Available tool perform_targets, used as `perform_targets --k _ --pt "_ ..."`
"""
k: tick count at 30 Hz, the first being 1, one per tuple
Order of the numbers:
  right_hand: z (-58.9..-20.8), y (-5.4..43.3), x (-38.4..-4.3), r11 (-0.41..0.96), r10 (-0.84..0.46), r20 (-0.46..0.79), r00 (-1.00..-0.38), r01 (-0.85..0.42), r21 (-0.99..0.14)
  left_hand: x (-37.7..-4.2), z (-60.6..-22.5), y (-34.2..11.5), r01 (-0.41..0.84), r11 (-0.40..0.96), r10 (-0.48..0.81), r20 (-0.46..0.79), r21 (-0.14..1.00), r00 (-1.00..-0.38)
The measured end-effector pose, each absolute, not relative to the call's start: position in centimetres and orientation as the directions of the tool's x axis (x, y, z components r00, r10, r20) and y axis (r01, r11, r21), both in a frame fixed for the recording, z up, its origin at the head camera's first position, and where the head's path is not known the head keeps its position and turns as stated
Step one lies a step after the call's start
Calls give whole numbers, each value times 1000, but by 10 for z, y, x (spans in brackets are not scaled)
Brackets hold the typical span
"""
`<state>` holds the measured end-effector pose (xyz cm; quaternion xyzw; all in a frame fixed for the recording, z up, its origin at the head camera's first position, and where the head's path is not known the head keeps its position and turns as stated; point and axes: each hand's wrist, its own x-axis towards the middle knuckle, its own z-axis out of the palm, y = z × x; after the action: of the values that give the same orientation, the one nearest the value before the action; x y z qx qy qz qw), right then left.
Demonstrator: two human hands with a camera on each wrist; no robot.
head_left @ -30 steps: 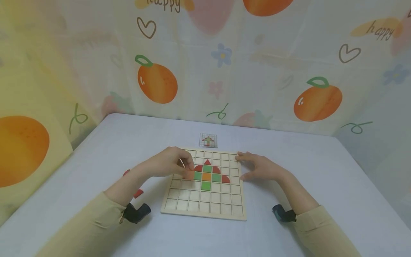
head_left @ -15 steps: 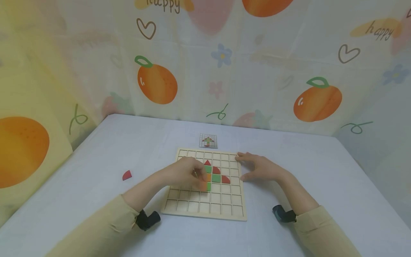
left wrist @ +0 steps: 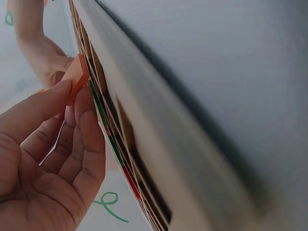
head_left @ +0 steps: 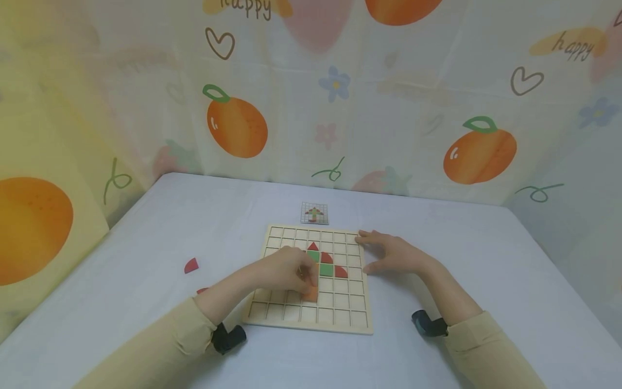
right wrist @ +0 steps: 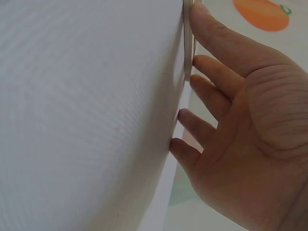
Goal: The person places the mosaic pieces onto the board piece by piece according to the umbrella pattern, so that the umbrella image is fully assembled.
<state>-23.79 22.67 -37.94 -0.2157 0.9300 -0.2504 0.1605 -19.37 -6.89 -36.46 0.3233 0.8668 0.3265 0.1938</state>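
Observation:
Thumb and fingers of my left hand (head_left: 286, 270) pinch an orange square tile (head_left: 310, 295) low over the wooden grid board (head_left: 340, 315). In the left wrist view the orange tile (left wrist: 76, 72) stands tilted at the board's surface. On the board lie a red triangle (head_left: 313, 246), green squares (head_left: 326, 270) and red quarter-circles (head_left: 342, 272); my left hand hides other tiles. At the board's right edge rests my right hand (head_left: 396, 254), its fingers spread. The right wrist view shows the thumb of that hand (right wrist: 245, 115) against the board's edge.
Behind the board lies a small pattern card (head_left: 314, 213). A red quarter-circle piece (head_left: 191, 265) is on the white table (head_left: 146, 243) at left, with another red piece (head_left: 202, 290) partly behind the left forearm. A printed fabric backdrop (head_left: 291, 108) rises behind the table.
My left hand has moved right and toward the table's near side with the orange tile, from the green row's left end to below the middle column. The right hand stays put.

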Motion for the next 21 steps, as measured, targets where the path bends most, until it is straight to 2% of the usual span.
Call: perform_targets --k 8,21 --pt "-380 227 -239 783 -477 -195 -857 -314 -536 -193 -366 -68 420 576 689 -140 701 -711" --pt "-381 227 -239 784 -476 -193 -858 -315 -535 -192 -368 -65 466 609 687 -132 642 -715"
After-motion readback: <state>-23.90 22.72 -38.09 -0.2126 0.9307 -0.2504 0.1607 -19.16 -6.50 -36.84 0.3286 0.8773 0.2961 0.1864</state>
